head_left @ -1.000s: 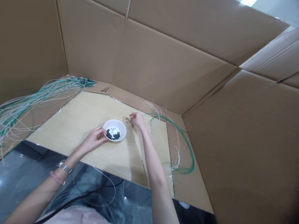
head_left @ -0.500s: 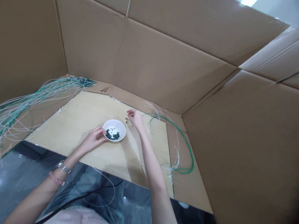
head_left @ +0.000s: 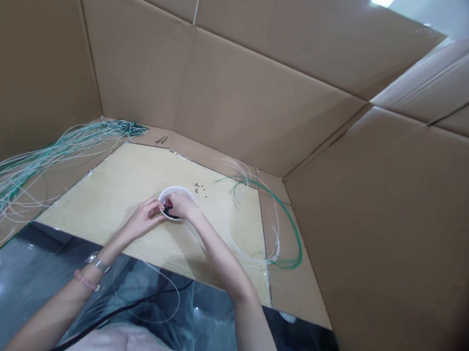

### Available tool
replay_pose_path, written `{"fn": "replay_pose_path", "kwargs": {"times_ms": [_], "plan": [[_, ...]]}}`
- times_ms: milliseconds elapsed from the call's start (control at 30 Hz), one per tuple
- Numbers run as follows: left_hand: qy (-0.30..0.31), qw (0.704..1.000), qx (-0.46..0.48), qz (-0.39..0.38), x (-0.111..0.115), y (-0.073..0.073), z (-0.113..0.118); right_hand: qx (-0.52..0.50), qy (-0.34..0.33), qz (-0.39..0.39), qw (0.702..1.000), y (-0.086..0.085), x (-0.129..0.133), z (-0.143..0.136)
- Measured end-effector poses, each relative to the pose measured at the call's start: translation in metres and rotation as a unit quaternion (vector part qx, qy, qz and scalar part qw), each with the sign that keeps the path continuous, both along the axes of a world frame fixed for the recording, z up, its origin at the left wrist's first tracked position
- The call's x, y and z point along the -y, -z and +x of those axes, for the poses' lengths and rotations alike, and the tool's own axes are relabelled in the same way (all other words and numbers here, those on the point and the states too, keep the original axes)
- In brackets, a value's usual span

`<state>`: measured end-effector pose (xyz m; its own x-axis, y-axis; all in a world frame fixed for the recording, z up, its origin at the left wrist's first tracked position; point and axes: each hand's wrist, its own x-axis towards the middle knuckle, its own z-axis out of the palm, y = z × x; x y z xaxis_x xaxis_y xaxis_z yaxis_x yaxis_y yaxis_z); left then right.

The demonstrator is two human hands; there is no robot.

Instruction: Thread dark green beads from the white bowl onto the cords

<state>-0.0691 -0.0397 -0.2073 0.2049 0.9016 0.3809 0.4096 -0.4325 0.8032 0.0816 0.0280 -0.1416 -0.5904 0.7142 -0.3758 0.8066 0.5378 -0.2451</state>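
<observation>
A white bowl (head_left: 194, 195) with small dark green pieces (head_left: 171, 213) in it sits on the pale board. My left hand (head_left: 150, 212) is at the bowl's left rim, thumb and fingers pinched on a thin white wire whose tip shows by the fingertips. A white strand (head_left: 179, 301) loops over my lap; whether it is the same wire, I cannot tell. My right hand (head_left: 178, 204) reaches into the bowl, fingers bent down among the pieces, covering much of the inside. What its fingertips hold is hidden. Several tiny dark pieces (head_left: 196, 187) lie loose just behind the bowl.
A long bundle of green and white wires (head_left: 64, 146) stretches along the left side. Another green and white coil (head_left: 300, 245) lies at the right. Small scissors or snips (head_left: 161, 139) rest at the back. Tall cardboard walls (head_left: 265, 91) enclose the board (head_left: 115, 188).
My right hand has moved from the loose pieces behind the bowl, left and toward me, into the bowl. The left hand stays at the rim. A white wire now shows curving over the board's right part.
</observation>
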Motion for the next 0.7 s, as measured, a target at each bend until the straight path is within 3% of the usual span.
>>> {"fn": "replay_pose_path", "kwargs": {"times_ms": [200, 367, 567, 700], "plan": [[-0.005, 1.000, -0.002, -0.004, 0.001, -0.002, 0.000, -0.031, 0.009, -0.008, 0.999, 0.006, 0.001, -0.001], [-0.008, 1.000, 0.006, -0.009, 0.001, -0.002, 0.001, -0.097, 0.045, 0.003, 0.994, -0.002, -0.007, 0.011], [-0.002, 1.000, 0.018, -0.015, 0.000, 0.002, 0.000, -0.132, 0.149, 0.061, 0.978, -0.025, -0.042, 0.059], [0.001, 1.000, 0.028, -0.015, 0.001, 0.003, 0.001, -0.097, 0.214, 0.083, 0.968, -0.022, -0.062, 0.091]]}}
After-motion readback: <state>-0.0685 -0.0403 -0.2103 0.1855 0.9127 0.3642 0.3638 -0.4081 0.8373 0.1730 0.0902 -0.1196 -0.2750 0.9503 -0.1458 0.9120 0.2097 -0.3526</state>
